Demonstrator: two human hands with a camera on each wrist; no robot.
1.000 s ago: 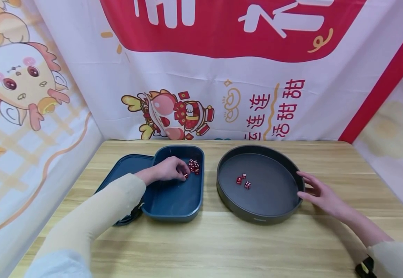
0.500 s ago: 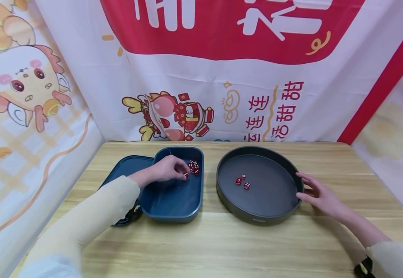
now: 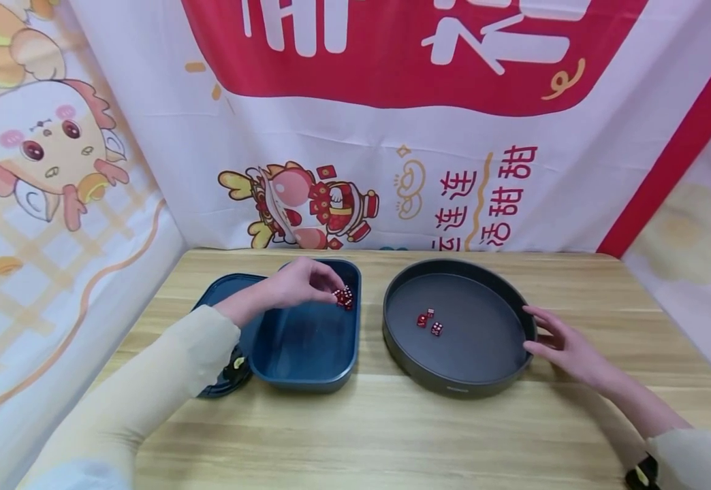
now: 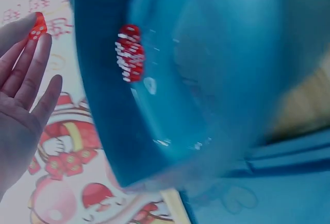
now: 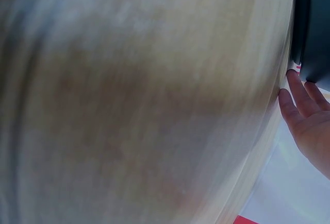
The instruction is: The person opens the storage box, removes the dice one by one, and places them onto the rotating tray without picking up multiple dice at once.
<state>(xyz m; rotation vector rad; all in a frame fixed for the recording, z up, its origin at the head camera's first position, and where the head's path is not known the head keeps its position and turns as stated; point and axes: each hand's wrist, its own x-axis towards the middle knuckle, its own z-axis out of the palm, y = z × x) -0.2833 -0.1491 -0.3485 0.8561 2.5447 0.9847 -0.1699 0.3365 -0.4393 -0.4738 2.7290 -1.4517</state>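
Note:
My left hand (image 3: 299, 282) reaches into a dark blue rectangular box (image 3: 306, 378). Between thumb and fingertips it pinches a red die (image 4: 38, 27), plainest in the left wrist view. A cluster of red dice (image 4: 130, 54) with white pips lies in the box beside those fingers. To the right stands a round dark grey pan (image 3: 472, 361) with three red dice (image 3: 422, 320) on its bottom. My right hand (image 3: 566, 347) touches the pan's right rim, its fingers extended and spread from the thumb; the right wrist view shows its fingertips at the pan's side.
A dark blue lid (image 3: 223, 289) lies to the left of the box and partly under my left forearm. Both containers stand on a wooden table (image 3: 380, 442). A white printed cloth (image 3: 355, 122) hangs behind it, and more cloth borders the left and right sides.
My left hand has risen slightly and shifted right and away from me, nearer the dice cluster. The right hand and the pan stay in place.

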